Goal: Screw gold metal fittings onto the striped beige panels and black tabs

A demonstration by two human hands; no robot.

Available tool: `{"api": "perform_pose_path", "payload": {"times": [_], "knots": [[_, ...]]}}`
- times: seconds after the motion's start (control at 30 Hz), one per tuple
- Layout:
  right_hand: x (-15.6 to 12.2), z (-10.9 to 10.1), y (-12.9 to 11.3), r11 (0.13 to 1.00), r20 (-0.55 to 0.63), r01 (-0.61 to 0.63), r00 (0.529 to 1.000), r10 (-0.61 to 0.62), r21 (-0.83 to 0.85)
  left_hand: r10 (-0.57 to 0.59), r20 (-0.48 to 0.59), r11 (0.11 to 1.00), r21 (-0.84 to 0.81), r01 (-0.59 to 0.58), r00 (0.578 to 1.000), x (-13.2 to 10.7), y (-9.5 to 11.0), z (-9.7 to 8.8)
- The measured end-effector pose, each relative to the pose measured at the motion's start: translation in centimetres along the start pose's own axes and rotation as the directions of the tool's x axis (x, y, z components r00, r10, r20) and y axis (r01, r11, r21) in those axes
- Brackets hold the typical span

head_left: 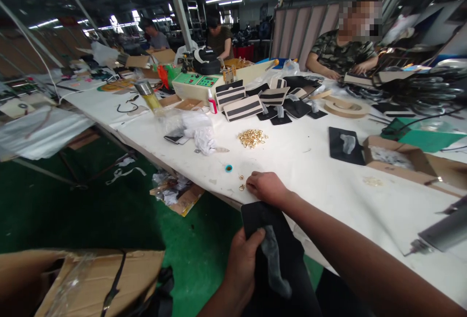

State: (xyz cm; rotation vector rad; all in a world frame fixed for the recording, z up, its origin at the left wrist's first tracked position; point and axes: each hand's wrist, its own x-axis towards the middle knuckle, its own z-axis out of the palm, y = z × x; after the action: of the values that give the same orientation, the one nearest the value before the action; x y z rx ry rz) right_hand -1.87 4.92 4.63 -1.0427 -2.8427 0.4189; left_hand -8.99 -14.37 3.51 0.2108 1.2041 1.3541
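Observation:
My left hand (242,258) grips a black leather piece (279,239) at the near edge of the white table (328,185), thumb on a grey wrapped fitting on it. My right hand (266,186) rests on the table just beyond that piece, fingers curled in a pinch beside a few small gold rings (241,182); whether it holds one is hidden. A small blue ring (228,167) lies just past them. A heap of gold rings (251,138) lies farther out on the table.
Striped black-and-cream pieces (242,108), black pieces (346,146), cardboard boxes (397,159), crumpled plastic (197,130) and a green-panelled machine (199,83) crowd the table. Another person (339,52) works at the far side; two more stand farther back. A cardboard box (95,278) sits on the green floor.

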Motion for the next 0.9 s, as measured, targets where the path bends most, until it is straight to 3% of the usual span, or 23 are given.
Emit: {"api": "perform_pose_path", "payload": {"times": [0.17, 0.33, 0.43, 0.5, 0.63, 0.77, 0.9], "knots": [[-0.4, -0.3, 0.0, 0.999, -0.029, 0.023, 0.999, -0.022, 0.043, -0.015, -0.012, 1.000, 0.018, 0.015, 1.000, -0.6, -0.3, 0.4], [-1.9, -1.7, 0.6, 0.983, -0.184, -0.081, 0.977, 0.111, 0.162, 0.013, -0.049, 0.999, 0.049, -0.010, 0.999, -0.7, -0.3, 0.7], [-6.2, -2.7, 0.7, 0.929, -0.354, -0.138, 0.897, 0.263, 0.342, 0.085, -0.032, 0.988, 0.136, -0.079, 0.996, -0.6, -0.2, 1.1], [-10.2, -3.1, 0.1, 0.838, -0.458, -0.068, 0.812, 0.362, 0.541, 0.149, -0.004, 0.963, 0.226, -0.144, 0.989, -0.5, -0.1, 1.7], [-17.1, -2.7, -1.9, 0.699, -0.472, 0.064, 0.781, 0.408, 0.712, 0.243, 0.093, 0.878, 0.402, -0.259, 0.966, -0.9, 0.1, 4.2], [-20.2, -1.7, -2.6, 0.681, -0.521, 0.032, 0.672, 0.527, 0.731, 0.225, 0.226, 0.816, 0.489, -0.310, 0.948, -1.7, -0.2, 6.6], [-21.7, -1.3, -2.1, 0.704, -0.588, 0.037, 0.582, 0.562, 0.709, 0.227, 0.324, 0.737, 0.559, -0.380, 0.918, -2.3, -1.1, 7.9]]}}
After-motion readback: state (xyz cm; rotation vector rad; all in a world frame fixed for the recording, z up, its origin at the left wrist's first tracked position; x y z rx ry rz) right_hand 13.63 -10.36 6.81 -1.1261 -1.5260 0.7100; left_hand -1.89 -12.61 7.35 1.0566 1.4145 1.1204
